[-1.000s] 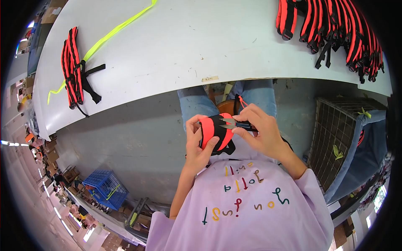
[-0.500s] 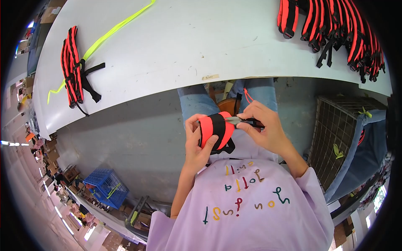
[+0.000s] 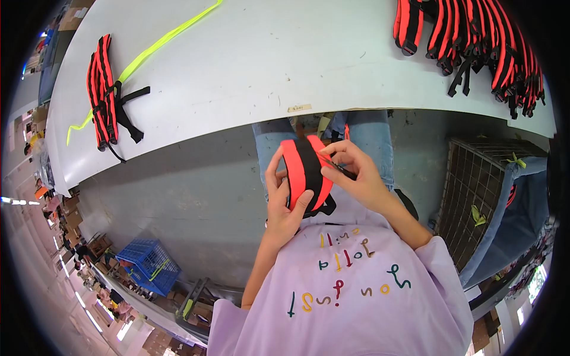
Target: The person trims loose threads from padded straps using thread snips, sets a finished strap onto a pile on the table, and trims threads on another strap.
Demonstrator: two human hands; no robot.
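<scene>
My left hand point(image 3: 284, 202) is wrapped round a red and black padded strap point(image 3: 309, 169), which is bent into a curve above my lap, its thumb on the front face. At the strap's right edge, my right hand point(image 3: 356, 172) is closed on small dark-handled snips point(image 3: 344, 170), with a red cord point(image 3: 347, 132) showing just above the fingers. The tips of the snips lie against the strap's edge, partly hidden by my fingers. Black webbing point(image 3: 323, 207) hangs below the strap.
A white table point(image 3: 225, 77) carries bundled red-black straps point(image 3: 102, 95) with a yellow ribbon point(image 3: 160, 44) at left and a pile of straps point(image 3: 475, 41) at right. A wire cage point(image 3: 472, 190) with blue cloth stands right; a blue crate point(image 3: 148, 267) is lower left.
The strap has been raised and shows more of its length. My right hand has shifted slightly left and down along its edge, and the snips' blades are less visible.
</scene>
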